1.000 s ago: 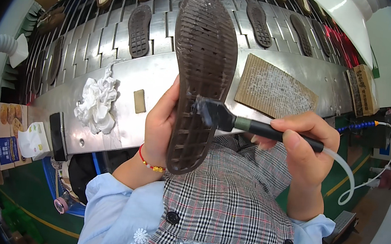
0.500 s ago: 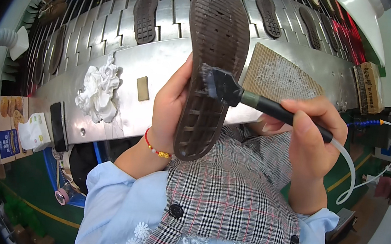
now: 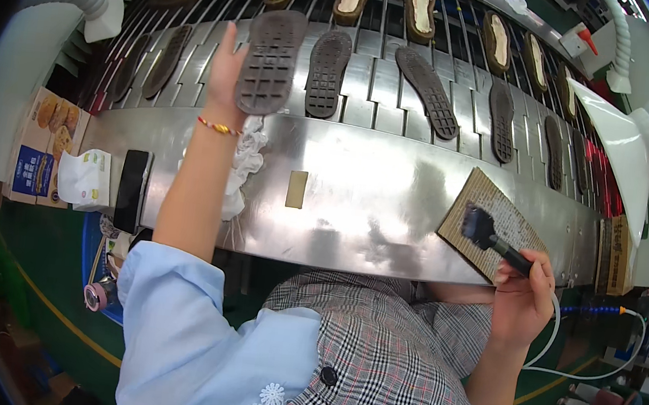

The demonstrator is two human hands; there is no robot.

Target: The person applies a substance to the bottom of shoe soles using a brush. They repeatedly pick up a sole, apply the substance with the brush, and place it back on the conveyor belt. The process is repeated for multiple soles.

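Note:
My left hand point(image 3: 227, 71) is stretched out over the conveyor, gripping a dark brown shoe sole point(image 3: 271, 60) by its left edge; its gridded tread faces up. Part of the grip is hidden behind the sole. My right hand point(image 3: 527, 289) is closed round the black handle of a brush point(image 3: 482, 227), which has a pale tube leading from its end. Its bristles hover over or rest on a ribbed cardboard piece point(image 3: 493, 198) smeared with white; I cannot tell which. Close to the held sole, on its right, lies another dark sole point(image 3: 328, 75) on the slats.
The slatted conveyor point(image 3: 369, 88) carries several soles and, farther back, shoe uppers point(image 3: 420, 9) with pale bottoms. On the metal ledge point(image 3: 370, 224) lie crumpled white tissue point(image 3: 245, 165) and a small tan block point(image 3: 296, 189). A white hood point(image 3: 611, 147) overhangs the right side.
My left hand has carried the sole away from my body to the conveyor, up and left. The brush has come off the sole and moved right and down to the cardboard.

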